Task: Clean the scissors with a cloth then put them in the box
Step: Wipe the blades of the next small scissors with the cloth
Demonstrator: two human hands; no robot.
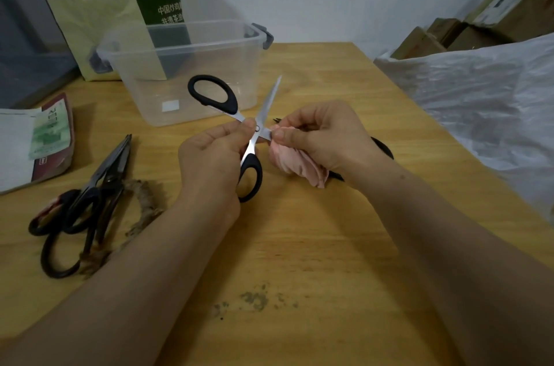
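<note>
Head view, single frame.

- Light wooden desk (314, 230) carries everything; a grey smudge sits at 6 o'clock on its near part.
- Crumpled white plastic sack (479, 101) lies at 3 o'clock, off the work area.
- Clear plastic box with grey latches (144, 89) stands at 11 o'clock of the hands, lid off and nothing visible inside. Judgement: it is left uncovered and near so a cleaned pair can drop straight in.
- Heap of dark, worn scissors (90, 194) rests at 8 o'clock, well apart from the box; probably waiting their turn.
- Left hand (209, 155) has its fingers curled round the black-handled steel scissors (268, 104) just below the pivot, holding them above the desk at centre. Blades are spread into an X, one tip pointing to 12 o'clock. Judgement: spread so each blade is exposed to wiping.
- Right hand (323, 134) pinches the bunched pink cloth (296, 164) around the second blade beside the pivot; that blade is hidden in the cloth.

Step in hand: wiping. Boxing not yet done.
</note>
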